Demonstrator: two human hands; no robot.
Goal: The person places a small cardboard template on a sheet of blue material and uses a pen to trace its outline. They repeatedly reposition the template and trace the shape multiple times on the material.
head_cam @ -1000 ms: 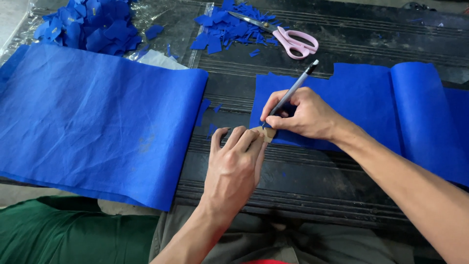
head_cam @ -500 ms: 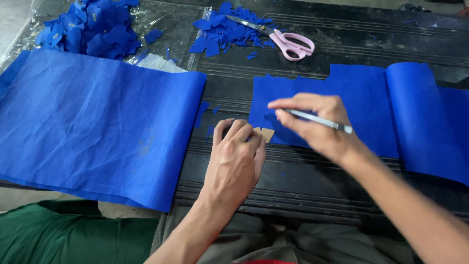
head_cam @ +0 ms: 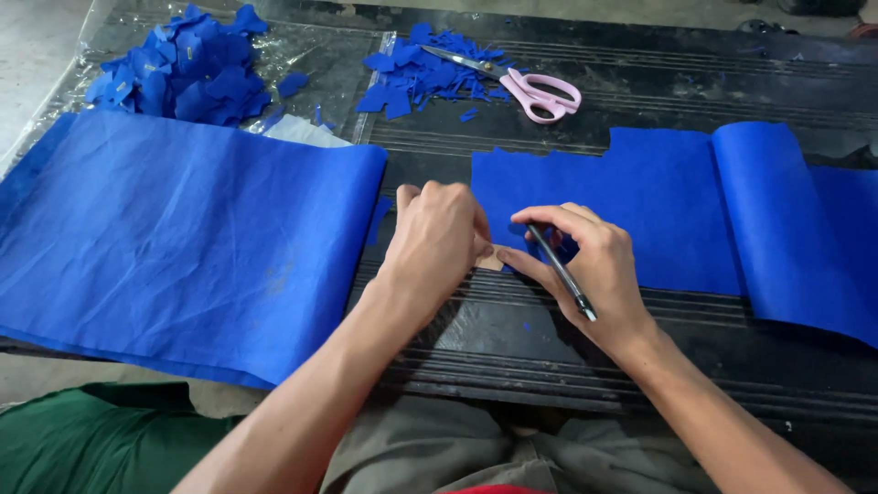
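Observation:
My left hand [head_cam: 437,240] presses its fingers down on a small tan cardboard piece [head_cam: 489,260] at the lower left corner of a blue fabric sheet [head_cam: 640,210]. My right hand [head_cam: 585,265] holds a dark pen [head_cam: 560,271] laid back along the hand, tip toward the cardboard, while its thumb and forefinger touch the same corner of the cloth. Most of the cardboard is hidden under my fingers.
A large blue cloth [head_cam: 174,238] lies at the left, hanging over the near edge. Pink-handled scissors [head_cam: 530,87] rest at the back among blue scraps [head_cam: 412,78]. A heap of cut blue pieces [head_cam: 187,69] sits on clear plastic, back left. The black ribbed work surface [head_cam: 549,338] lies beneath.
My right hand turned the pen from upright writing grip to lying flat along the hand, then came back down to the cloth corner beside my left hand. The left hand stayed put.

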